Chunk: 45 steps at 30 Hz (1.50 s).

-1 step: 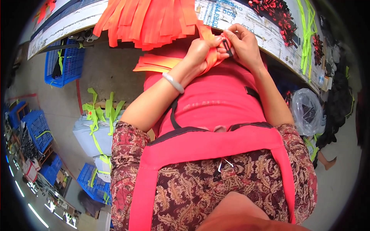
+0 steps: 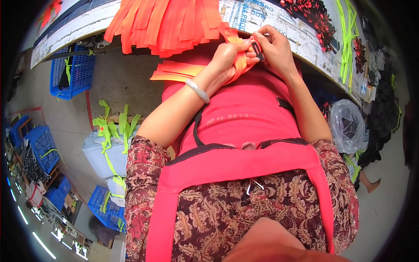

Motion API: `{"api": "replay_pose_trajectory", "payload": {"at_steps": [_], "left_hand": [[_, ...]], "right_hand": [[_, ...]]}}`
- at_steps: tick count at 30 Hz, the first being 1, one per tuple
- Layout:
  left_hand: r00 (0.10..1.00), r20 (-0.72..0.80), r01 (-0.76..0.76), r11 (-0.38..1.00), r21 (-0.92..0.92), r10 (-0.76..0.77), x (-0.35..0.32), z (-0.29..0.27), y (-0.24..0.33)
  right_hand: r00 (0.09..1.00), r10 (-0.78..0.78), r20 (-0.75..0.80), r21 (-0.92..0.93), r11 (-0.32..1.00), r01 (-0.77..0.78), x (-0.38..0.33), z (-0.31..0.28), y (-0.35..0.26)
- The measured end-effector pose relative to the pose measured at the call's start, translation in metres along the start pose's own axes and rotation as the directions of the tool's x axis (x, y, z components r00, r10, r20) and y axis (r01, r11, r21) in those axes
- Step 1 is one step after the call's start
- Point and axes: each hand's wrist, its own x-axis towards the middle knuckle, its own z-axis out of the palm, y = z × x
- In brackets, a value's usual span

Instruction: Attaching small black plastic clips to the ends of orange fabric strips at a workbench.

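Note:
My left hand (image 2: 229, 59) is closed around a bundle of orange fabric strips (image 2: 179, 71), whose ends stick out to the left past my wrist. Thumb and fingers of my right hand (image 2: 278, 50) pinch a small black and orange-red piece (image 2: 256, 49), which looks like a looped black tab. It sits between the two hands, against the left fingertips. How it joins the strips is hidden by my fingers. Just beyond my left hand, a broad fan of orange strips (image 2: 168, 26) hangs over the table edge.
Red-and-black small pieces (image 2: 314, 19) and yellow-green strips (image 2: 346, 43) lie on the worn white tabletop (image 2: 279, 24). Blue crates (image 2: 80, 72) and a pale bundle tied with yellow-green strips (image 2: 100, 153) are at left. A clear plastic bag (image 2: 347, 124) hangs at right.
The black tab between my hands has turned slightly, so more of its loop shows. Both hands stay in nearly the same place.

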Motion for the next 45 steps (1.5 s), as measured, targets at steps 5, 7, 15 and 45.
{"api": "replay_pose_trajectory", "payload": {"at_steps": [5, 7, 15, 45], "left_hand": [[0.986, 0.160, 0.074, 0.971, -0.225, -0.038, 0.029, -0.015, -0.008], [0.992, 0.109, 0.078, 0.978, -0.194, -0.057, 0.031, -0.015, -0.007], [0.999, 0.048, 0.026, 0.984, -0.178, -0.018, 0.028, -0.015, -0.004], [0.802, 0.238, -0.597, 0.723, 0.347, 0.548, -0.065, 0.025, 0.027]], "right_hand": [[0.977, -0.181, -0.109, -0.158, 0.974, 0.163, 0.004, 0.011, 0.005], [0.956, -0.259, -0.135, -0.233, 0.946, 0.224, 0.004, 0.015, 0.011], [0.898, -0.386, -0.210, -0.315, 0.896, 0.312, 0.008, 0.023, 0.016], [0.981, -0.130, 0.143, 0.315, 0.946, 0.080, -0.043, 0.009, -0.058]]}}
